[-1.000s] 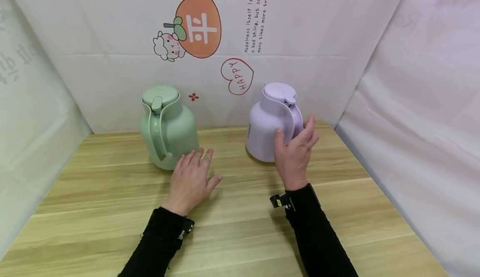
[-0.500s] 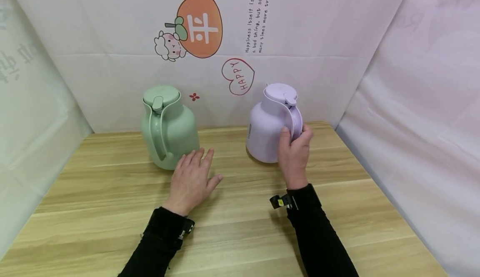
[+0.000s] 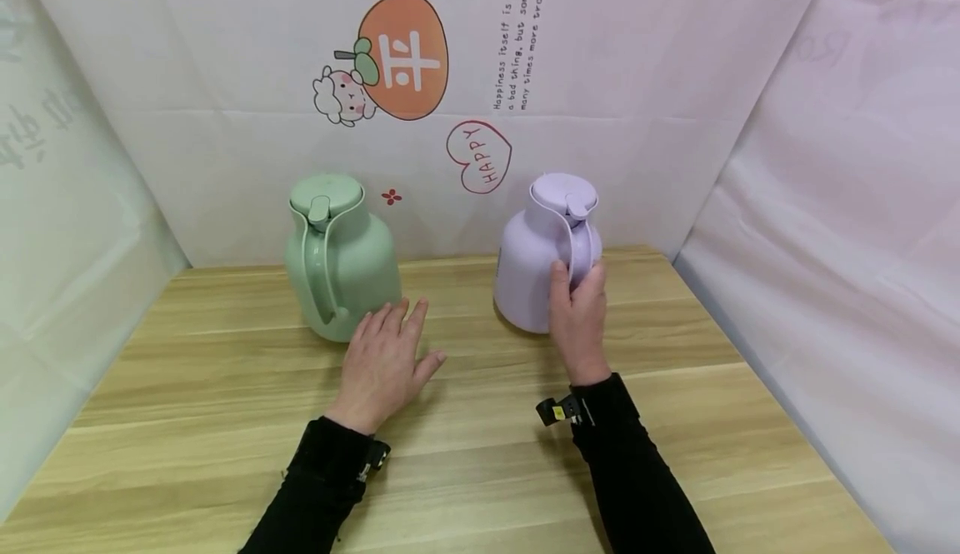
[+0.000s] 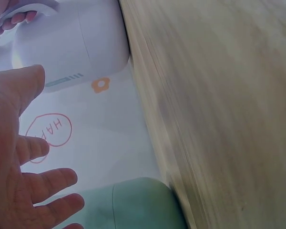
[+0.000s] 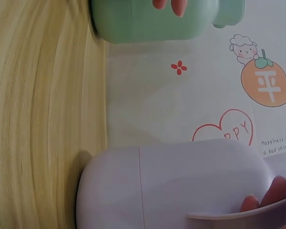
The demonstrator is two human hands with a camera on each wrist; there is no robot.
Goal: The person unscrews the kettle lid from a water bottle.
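A lilac vacuum jug (image 3: pixel 521 275) stands upright toward the back right of the wooden table. My right hand (image 3: pixel 581 321) grips its handle, thumb on the near side; in the right wrist view its fingers (image 5: pixel 272 193) curl through the handle loop. At the back left is a green vacuum jug (image 3: pixel 363 258) with its lid (image 3: pixel 326 192) on and its handle toward me. My left hand (image 3: pixel 381 362) is spread, palm down, in front of the green jug's lower right side and holds nothing. Whether its fingertips touch that jug cannot be told.
A white printed cloth (image 3: pixel 435 221) hangs right behind both jugs. More white cloth closes in the left side (image 3: pixel 82 229) and the right side (image 3: pixel 825 246). The wooden table top (image 3: pixel 465 471) reaches forward to me, and a gap of bare wood separates the jugs.
My right hand has gone from spread fingers beside the lilac jug to a grip on its handle. That jug has turned, its handle swinging toward me. My left hand has stayed put.
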